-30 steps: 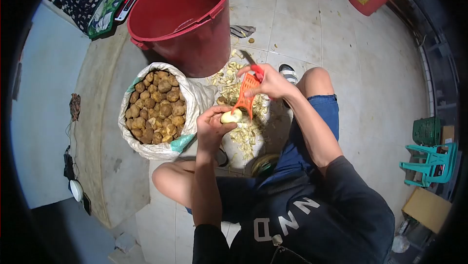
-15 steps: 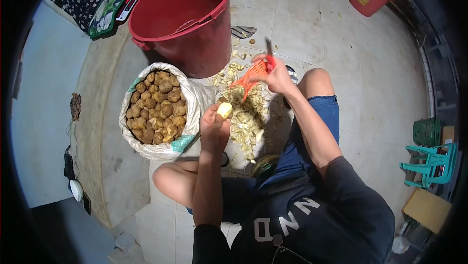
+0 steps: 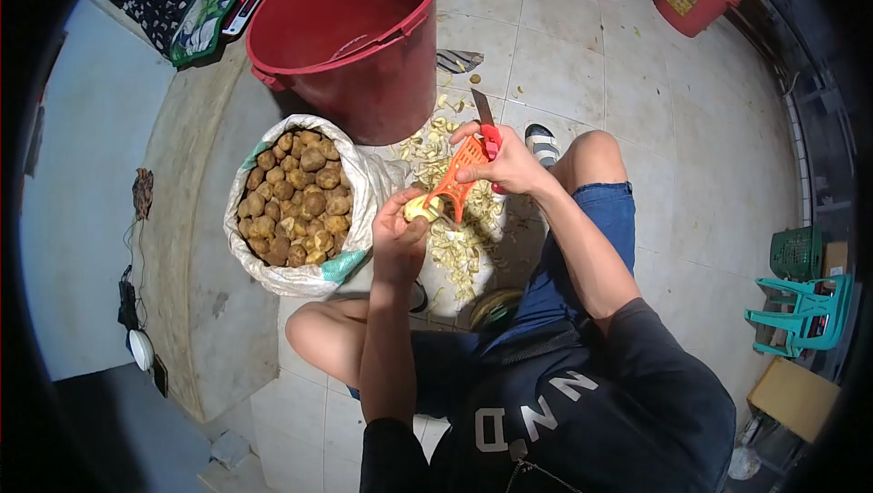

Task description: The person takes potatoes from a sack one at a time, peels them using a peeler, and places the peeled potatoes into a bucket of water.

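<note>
Since the earlier frame, the right hand [image 3: 511, 166] is bringing the orange peeler [image 3: 465, 168] back down-left to the potato [image 3: 419, 209], just left of the frame's centre. The left hand [image 3: 396, 234] is gripping the potato; the right is clasping peeler and red-handled knife [image 3: 491, 139]. The potato is lying lower left of the peeler, long axis unclear, looking pale yellow and peeled.
</note>
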`<state>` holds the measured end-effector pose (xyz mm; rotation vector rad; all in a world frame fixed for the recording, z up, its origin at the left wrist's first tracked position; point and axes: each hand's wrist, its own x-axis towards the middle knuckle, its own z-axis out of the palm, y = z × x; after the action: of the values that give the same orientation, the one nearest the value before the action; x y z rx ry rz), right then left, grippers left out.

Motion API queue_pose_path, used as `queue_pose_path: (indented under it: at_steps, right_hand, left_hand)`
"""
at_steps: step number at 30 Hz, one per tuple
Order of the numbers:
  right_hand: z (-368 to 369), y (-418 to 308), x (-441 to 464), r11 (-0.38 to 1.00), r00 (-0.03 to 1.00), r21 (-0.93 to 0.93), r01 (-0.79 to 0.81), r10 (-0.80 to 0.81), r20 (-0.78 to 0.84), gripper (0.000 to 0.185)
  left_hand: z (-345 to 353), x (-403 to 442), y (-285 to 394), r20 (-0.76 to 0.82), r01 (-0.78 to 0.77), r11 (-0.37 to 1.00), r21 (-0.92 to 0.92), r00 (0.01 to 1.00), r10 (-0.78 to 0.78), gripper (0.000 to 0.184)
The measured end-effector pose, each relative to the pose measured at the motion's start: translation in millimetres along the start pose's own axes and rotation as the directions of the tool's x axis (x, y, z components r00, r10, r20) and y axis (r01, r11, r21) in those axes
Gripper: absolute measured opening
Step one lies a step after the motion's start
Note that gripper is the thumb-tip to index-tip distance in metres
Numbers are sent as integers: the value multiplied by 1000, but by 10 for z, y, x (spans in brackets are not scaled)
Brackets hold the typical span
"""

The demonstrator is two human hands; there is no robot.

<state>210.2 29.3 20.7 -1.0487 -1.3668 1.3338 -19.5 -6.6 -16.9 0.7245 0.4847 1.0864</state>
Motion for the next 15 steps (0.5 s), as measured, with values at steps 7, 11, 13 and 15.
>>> queue_pose_path:
  at_steps: [7, 11, 13, 15]
  right_hand:
    - [53, -40, 2, 996, 994, -5, 88, -88, -69, 42]
    - [-259, 262, 123, 981, 936, -192, -32, -38, -350, 40]
    - [-282, 219, 141, 1000, 959, 1, 28, -27, -282, 39]
    - [-284, 40, 143, 998, 978, 45, 43, -33, -208, 39]
  left_hand:
    - [75, -11, -33, -78, 28, 984, -174, 996, -42, 39]
    - [-58, 3, -119, -77, 41, 956, -290, 995, -66, 41]
    - [-120, -18, -52, -22, 48, 929, -368, 998, -61, 44]
    - [-195, 62, 14, -148, 12, 939, -343, 987, -66, 47]
